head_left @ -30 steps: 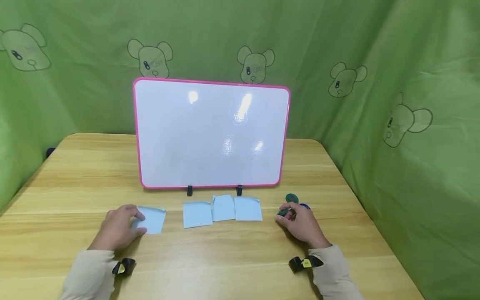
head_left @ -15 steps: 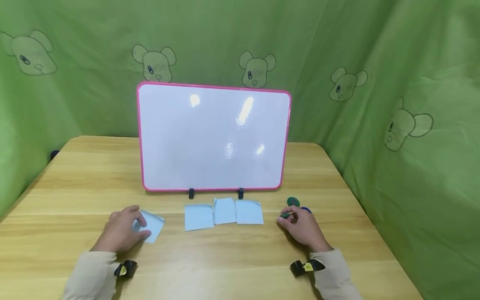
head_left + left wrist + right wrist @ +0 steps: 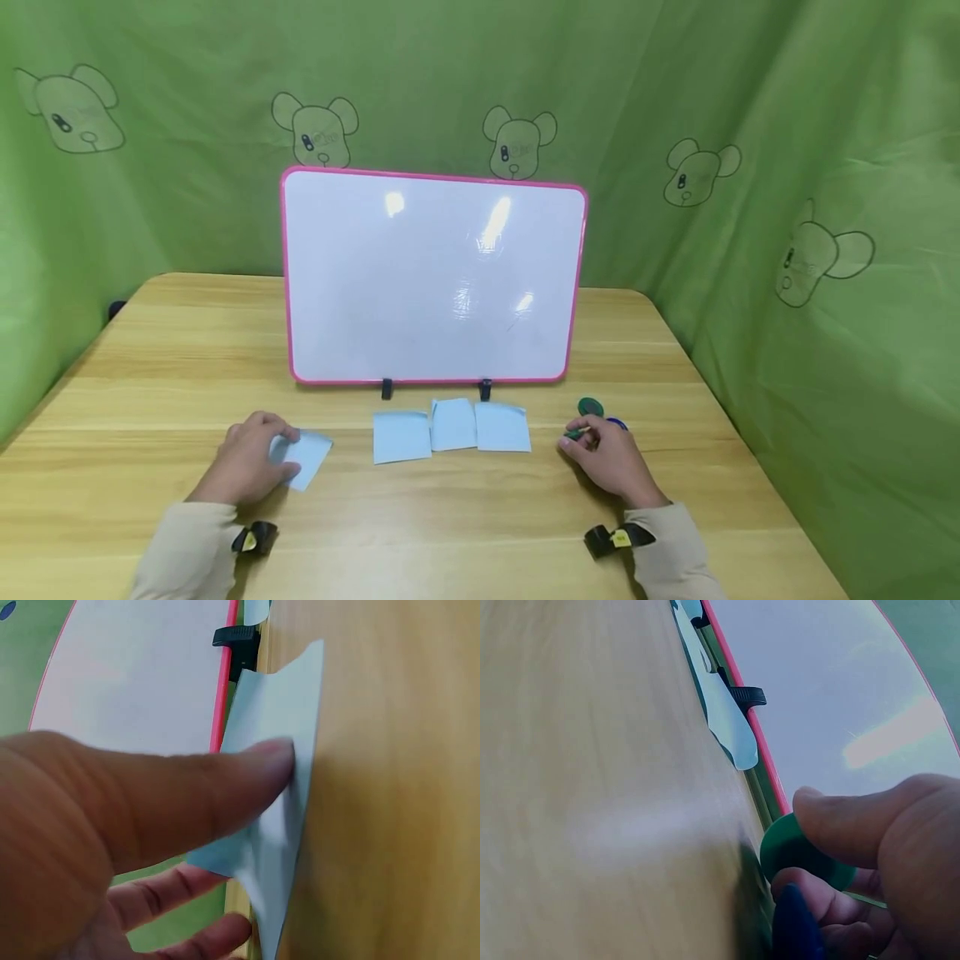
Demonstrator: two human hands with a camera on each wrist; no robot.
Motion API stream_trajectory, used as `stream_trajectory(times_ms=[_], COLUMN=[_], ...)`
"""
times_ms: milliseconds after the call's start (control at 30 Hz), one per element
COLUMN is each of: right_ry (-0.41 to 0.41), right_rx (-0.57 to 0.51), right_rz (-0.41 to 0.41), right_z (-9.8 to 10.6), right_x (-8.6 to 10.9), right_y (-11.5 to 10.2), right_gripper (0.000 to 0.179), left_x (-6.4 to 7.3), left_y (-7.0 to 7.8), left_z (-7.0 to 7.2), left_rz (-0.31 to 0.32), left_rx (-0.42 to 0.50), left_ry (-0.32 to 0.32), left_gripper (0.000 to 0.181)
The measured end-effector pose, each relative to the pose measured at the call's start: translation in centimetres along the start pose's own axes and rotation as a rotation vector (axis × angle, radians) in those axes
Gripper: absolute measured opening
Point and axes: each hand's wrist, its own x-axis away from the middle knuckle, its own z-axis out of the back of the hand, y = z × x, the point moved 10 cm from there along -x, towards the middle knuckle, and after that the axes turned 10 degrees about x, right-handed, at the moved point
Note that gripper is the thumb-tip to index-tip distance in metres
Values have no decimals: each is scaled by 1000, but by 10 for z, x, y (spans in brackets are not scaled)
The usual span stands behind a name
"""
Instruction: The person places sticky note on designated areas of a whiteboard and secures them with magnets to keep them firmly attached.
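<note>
My left hand pinches a light blue sticky note by its left side, low over the table. In the left wrist view the thumb presses on the sticky note, which stands bent and on edge. Over on the right, my right hand pinches a green round disc, likely a magnet, between thumb and fingers. Just beyond that hand lie a second green disc and a blue disc, the latter partly hidden by the hand.
A pink-framed whiteboard stands upright on black feet at the table's middle. Before it lie three light blue sticky notes in a row. Green curtains surround the wooden table.
The sticky note in my left hand has turned clockwise, its lower corner swinging toward me. My right hand still holds the green disc, now tilted differently. The whole view has shifted slightly.
</note>
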Motion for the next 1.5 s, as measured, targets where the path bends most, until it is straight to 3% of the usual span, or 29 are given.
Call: stream_trajectory(times_ms=[200,667,933,1233,1500], right_ry=[33,136,59,36,42], right_rx=[-14,-82,-329,-301,-262], right_rz=[25,2,-55,35,38], right_z=[2,12,2,8,12], right_x=[1,-3,-6,-6,-8], right_y=[-1,4,5,-10,-17], right_gripper=[20,20,21,23,23], left_x=[-1,-4,-2,-1,1], left_y=[1,5,5,12,22], left_z=[4,18,21,26,34], left_rz=[14,23,16,-32,-73], left_rx=[54,162,220,246,274], left_ry=[31,141,182,225,256], left_gripper=[48,42,46,46,47])
